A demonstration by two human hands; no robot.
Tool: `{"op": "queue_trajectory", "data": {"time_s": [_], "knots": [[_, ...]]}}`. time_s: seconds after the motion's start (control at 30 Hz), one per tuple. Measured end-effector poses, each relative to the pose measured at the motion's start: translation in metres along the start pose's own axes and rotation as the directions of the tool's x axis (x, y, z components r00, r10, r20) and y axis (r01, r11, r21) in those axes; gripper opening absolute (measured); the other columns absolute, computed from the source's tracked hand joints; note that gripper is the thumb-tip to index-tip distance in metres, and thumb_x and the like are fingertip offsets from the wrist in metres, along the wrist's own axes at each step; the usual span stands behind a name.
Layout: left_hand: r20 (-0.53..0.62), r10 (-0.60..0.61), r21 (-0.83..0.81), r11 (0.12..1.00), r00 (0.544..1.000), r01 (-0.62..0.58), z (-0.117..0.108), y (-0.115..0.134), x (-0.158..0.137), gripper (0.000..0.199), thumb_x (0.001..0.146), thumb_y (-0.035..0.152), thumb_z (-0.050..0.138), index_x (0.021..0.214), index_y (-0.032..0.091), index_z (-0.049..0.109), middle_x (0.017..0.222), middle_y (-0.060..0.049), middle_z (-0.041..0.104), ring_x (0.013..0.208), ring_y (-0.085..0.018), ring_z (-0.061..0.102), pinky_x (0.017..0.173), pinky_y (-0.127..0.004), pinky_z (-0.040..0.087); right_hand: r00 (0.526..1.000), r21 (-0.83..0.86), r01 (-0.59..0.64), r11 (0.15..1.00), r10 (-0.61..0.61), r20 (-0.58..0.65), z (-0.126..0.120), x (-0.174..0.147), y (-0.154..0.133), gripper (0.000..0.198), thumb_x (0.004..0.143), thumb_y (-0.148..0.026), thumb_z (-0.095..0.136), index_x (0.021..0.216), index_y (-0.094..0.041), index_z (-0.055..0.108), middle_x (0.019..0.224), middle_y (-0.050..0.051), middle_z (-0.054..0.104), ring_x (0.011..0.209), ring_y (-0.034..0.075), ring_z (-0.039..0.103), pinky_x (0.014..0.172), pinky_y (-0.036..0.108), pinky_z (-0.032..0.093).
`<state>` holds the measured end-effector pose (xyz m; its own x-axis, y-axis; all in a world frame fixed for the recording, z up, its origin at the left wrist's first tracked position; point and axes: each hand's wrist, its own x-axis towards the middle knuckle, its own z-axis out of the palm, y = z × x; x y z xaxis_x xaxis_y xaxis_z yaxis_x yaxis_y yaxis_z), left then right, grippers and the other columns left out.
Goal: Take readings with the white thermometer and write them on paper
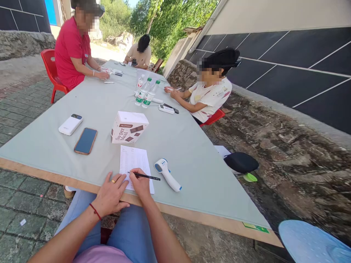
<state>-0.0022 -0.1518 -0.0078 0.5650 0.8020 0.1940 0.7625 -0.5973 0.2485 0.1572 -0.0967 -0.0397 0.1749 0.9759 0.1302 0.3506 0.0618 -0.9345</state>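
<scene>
Right hand (140, 184) pinches a black pen (149, 177) roughly parallel to the worktop's (205, 199) near edge, tip at the printed sheet (137, 157); left hand (109, 193), fingers loosely spread, rests on the sheet's near-left corner.

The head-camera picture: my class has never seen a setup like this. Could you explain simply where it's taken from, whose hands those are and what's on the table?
There is no robot here. A camera worn on a person's head looks forward and down, so the two bare hands nearest us are the wearer's own. The left hand rests its fingers on a printed sheet; the right hand holds a black pencil or pen, its tip at the sheet. Around them on the table are a "Su-per Meal" box, a phone, a white device with a dark display and a gun-shaped thermometer.
</scene>
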Motion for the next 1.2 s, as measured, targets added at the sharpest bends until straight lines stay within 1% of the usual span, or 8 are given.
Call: {"op": "queue_trajectory", "data": {"time_s": [0.33, 0.53, 0.77, 0.9, 0.97, 1.0, 1.1, 1.2], "knots": [[-0.008, 0.003, -0.005, 1.0, 1.0, -0.003, 0.0, 0.0, 0.0, 0.073, 0.077, 0.06, 0.066, 0.134, 0.02, 0.047, 0.143, -0.013, 0.049, 0.131, -0.03, 0.043, 0.114, -0.054, 0.02, 1.0, -0.009, -0.013, 1.0, 0.013, 0.005, 0.0, -0.001, -0.002, 0.014, 0.068, -0.032, 0.052, 0.065, -0.021, 0.059, 0.062, 0.0, 0.062, 0.064, 0.018, 0.055, 0.068, 0.032, 0.045], [-0.011, 0.005, -0.004, 1.0, 1.0, -0.005, 0.0, 0.0, -0.001, 0.073, 0.076, 0.06, 0.067, 0.133, 0.019, 0.047, 0.143, -0.013, 0.049, 0.131, -0.03, 0.043, 0.114, -0.054, 0.019, 0.999, 0.02, -0.032, 0.999, 0.033, -0.036, -0.001, 0.0, -0.001, 0.015, 0.067, -0.034, 0.052, 0.065, -0.021, 0.059, 0.063, 0.0, 0.062, 0.064, 0.018, 0.055, 0.067, 0.033, 0.045], [-0.008, 0.004, 0.002, 1.0, 1.0, -0.004, -0.001, 0.0, 0.0, 0.073, 0.076, 0.06, 0.067, 0.134, 0.019, 0.047, 0.142, -0.013, 0.05, 0.13, -0.03, 0.044, 0.114, -0.054, 0.02, 0.999, -0.012, 0.021, 1.0, -0.021, -0.027, 0.002, -0.001, 0.005, 0.013, 0.069, -0.032, 0.052, 0.066, -0.021, 0.059, 0.062, -0.001, 0.06, 0.062, 0.018, 0.054, 0.065, 0.032, 0.045], [-0.017, 0.009, 0.008, 1.0, 1.0, -0.009, 0.001, -0.001, -0.001, 0.074, 0.076, 0.06, 0.067, 0.134, 0.018, 0.047, 0.143, -0.014, 0.049, 0.131, -0.03, 0.043, 0.114, -0.054, 0.02, 0.971, -0.079, 0.118, 0.99, -0.131, -0.199, -0.004, -0.003, 0.007, 0.015, 0.08, -0.031, 0.05, 0.077, -0.02, 0.059, 0.073, 0.002, 0.062, 0.07, 0.019, 0.057, 0.07, 0.032, 0.046], [-0.018, 0.013, 0.012, 1.0, 1.0, -0.013, 0.002, -0.001, -0.001, 0.075, 0.076, 0.061, 0.067, 0.134, 0.018, 0.047, 0.143, -0.014, 0.049, 0.131, -0.03, 0.043, 0.114, -0.054, 0.021, 0.934, -0.168, 0.229, 0.959, -0.265, -0.24, -0.011, 0.001, 0.009, 0.019, 0.088, -0.03, 0.045, 0.088, -0.02, 0.061, 0.084, 0.004, 0.064, 0.081, 0.02, 0.058, 0.076, 0.033, 0.047], [-0.018, 0.014, 0.013, 1.0, 1.0, -0.014, 0.003, -0.002, -0.002, 0.075, 0.076, 0.061, 0.067, 0.134, 0.018, 0.047, 0.143, -0.014, 0.049, 0.131, -0.03, 0.042, 0.114, -0.054, 0.021, 0.917, -0.231, 0.293, 0.928, -0.341, -0.206, -0.016, 0.005, 0.01, 0.021, 0.09, -0.029, 0.043, 0.093, -0.02, 0.061, 0.089, 0.005, 0.064, 0.085, 0.02, 0.059, 0.079, 0.034, 0.046], [-0.023, 0.013, 0.017, 1.0, 1.0, -0.013, 0.003, -0.003, -0.002, 0.074, 0.075, 0.06, 0.067, 0.134, 0.019, 0.048, 0.142, -0.014, 0.049, 0.131, -0.03, 0.042, 0.114, -0.054, 0.021, 0.872, -0.444, 0.449, 0.775, -0.489, 0.029, -0.029, 0.023, 0.015, 0.028, 0.092, -0.019, 0.038, 0.107, -0.02, 0.063, 0.1, 0.009, 0.064, 0.094, 0.022, 0.057, 0.082, 0.035, 0.045], [-0.035, 0.006, 0.018, 1.0, 0.999, -0.005, 0.003, -0.005, -0.002, 0.073, 0.075, 0.06, 0.067, 0.133, 0.019, 0.049, 0.141, -0.014, 0.05, 0.131, -0.03, 0.043, 0.114, -0.053, 0.021, 0.838, -0.607, 0.515, 0.605, -0.506, 0.207, -0.038, 0.042, 0.018, 0.041, 0.089, -0.008, 0.036, 0.119, -0.02, 0.061, 0.108, 0.011, 0.065, 0.097, 0.023, 0.056, 0.084, 0.036, 0.042]]}}
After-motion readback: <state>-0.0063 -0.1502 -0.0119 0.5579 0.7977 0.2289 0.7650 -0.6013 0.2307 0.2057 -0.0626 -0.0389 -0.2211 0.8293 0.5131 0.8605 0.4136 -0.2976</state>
